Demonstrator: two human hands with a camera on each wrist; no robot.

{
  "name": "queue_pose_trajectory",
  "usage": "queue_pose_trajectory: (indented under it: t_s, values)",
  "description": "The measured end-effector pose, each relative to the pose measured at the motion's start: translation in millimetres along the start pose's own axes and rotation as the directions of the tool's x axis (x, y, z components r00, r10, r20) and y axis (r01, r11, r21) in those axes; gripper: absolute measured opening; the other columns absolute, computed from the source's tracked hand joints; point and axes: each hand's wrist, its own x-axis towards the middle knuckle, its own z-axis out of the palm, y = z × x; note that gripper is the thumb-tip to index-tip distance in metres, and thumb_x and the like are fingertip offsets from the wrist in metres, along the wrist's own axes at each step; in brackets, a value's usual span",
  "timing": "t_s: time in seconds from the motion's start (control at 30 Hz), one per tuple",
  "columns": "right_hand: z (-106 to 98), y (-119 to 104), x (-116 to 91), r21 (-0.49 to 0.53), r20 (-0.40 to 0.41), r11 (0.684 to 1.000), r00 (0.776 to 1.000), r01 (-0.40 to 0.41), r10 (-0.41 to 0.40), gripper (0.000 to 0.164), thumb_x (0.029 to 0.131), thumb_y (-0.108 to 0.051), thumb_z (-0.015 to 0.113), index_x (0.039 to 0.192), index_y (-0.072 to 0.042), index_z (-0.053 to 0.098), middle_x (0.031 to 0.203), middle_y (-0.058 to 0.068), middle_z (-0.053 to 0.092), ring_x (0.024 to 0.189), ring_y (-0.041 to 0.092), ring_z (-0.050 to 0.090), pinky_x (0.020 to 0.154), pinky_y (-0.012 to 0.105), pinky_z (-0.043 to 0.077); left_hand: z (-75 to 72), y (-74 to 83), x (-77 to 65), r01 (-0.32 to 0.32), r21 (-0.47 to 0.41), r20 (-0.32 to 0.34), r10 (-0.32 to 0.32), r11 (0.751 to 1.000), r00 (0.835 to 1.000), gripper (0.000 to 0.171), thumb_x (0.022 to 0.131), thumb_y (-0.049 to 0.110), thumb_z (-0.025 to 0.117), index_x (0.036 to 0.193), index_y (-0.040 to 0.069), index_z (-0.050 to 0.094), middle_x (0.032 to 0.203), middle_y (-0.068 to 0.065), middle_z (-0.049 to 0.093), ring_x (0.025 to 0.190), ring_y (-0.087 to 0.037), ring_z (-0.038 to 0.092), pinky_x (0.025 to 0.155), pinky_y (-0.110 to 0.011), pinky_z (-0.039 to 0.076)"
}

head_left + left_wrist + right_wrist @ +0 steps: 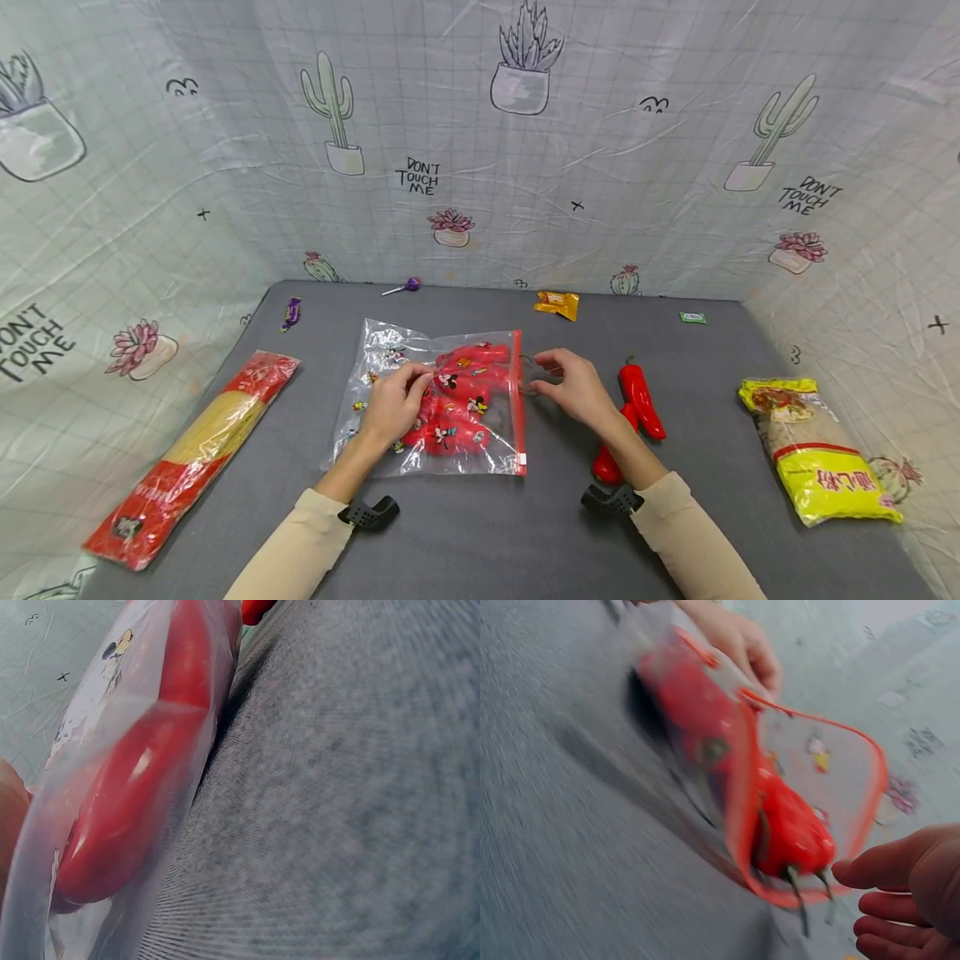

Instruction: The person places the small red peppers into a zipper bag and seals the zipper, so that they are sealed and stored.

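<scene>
We observe a gray table [480, 542] before a patterned cloth [480, 167]. The clear bag [518, 425] lies mid-table, its open mouth facing right, with red peppers [799, 832] inside. We record the left hand [393, 406] pinching the bag's upper side. The right hand [576, 390], fingers loosely bent and gripping nothing, is just beside the mouth. We note loose peppers [641, 402] farther right.

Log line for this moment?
left hand: pinching slider bag; right hand: empty, near bag mouth; bagged red peppers: stems protruding; loose red peppers: on table
</scene>
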Motion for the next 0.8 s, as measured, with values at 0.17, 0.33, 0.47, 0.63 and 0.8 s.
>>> queue_pose_trajectory:
  t_s: [0.17,0.33,0.47,0.63,0.8]
  values:
    - [-26,15,-4,-0.055,-0.047,0.998,0.998,-0.038,0.035,0.045,0.08,-0.023,0.075,0.119,-0.008,0.06,0.116,0.012,0.063,0.102,0.033,0.062,0.088,0.046,0.051,-0.6,-2.0,-0.2,0.0,0.002,0.009,0.0,1.0,1.0,0.013,0.092,0.025,0.06,0.095,0.015,0.068,0.091,0.001,0.073,0.07,-0.009,0.063,0.063,-0.027,0.049]
    - [-49,33,-3,-0.096,-0.075,0.989,0.992,-0.111,0.104,0.047,0.082,-0.027,0.073,0.122,-0.007,0.058,0.12,0.014,0.06,0.106,0.036,0.06,0.09,0.048,0.049,-0.9,-2.9,-0.1,0.01,-0.002,0.019,-0.01,1.0,1.0,0.014,0.093,0.027,0.058,0.095,0.015,0.067,0.092,0.001,0.073,0.071,-0.007,0.063,0.064,-0.026,0.049]
    - [-65,46,-4,-0.126,-0.079,0.977,0.984,-0.171,0.162,0.051,0.082,-0.029,0.071,0.125,-0.006,0.056,0.122,0.015,0.057,0.108,0.037,0.057,0.09,0.049,0.047,-0.2,-2.8,-0.2,-0.006,-0.004,0.01,0.006,1.0,1.0,0.013,0.093,0.025,0.059,0.095,0.014,0.068,0.09,0.001,0.073,0.068,-0.008,0.062,0.062,-0.028,0.049]
    - [-81,63,-7,-0.139,-0.046,0.962,0.972,-0.235,0.23,0.057,0.084,-0.032,0.069,0.13,-0.004,0.051,0.128,0.018,0.054,0.115,0.037,0.052,0.092,0.051,0.045,0.5,-2.3,0.2,-0.018,-0.001,0.0,0.018,1.0,1.0,0.013,0.092,0.023,0.06,0.094,0.014,0.068,0.088,0.0,0.073,0.069,-0.008,0.063,0.062,-0.028,0.05]
    - [-89,79,-10,-0.188,-0.002,0.943,0.96,-0.274,0.279,0.064,0.084,-0.037,0.068,0.132,0.0,0.047,0.131,0.023,0.05,0.117,0.039,0.048,0.093,0.054,0.043,0.5,-3.3,0.4,-0.023,-0.004,0.003,0.023,1.0,1.0,0.013,0.093,0.023,0.059,0.095,0.013,0.068,0.088,0.0,0.073,0.067,-0.007,0.061,0.061,-0.027,0.049]
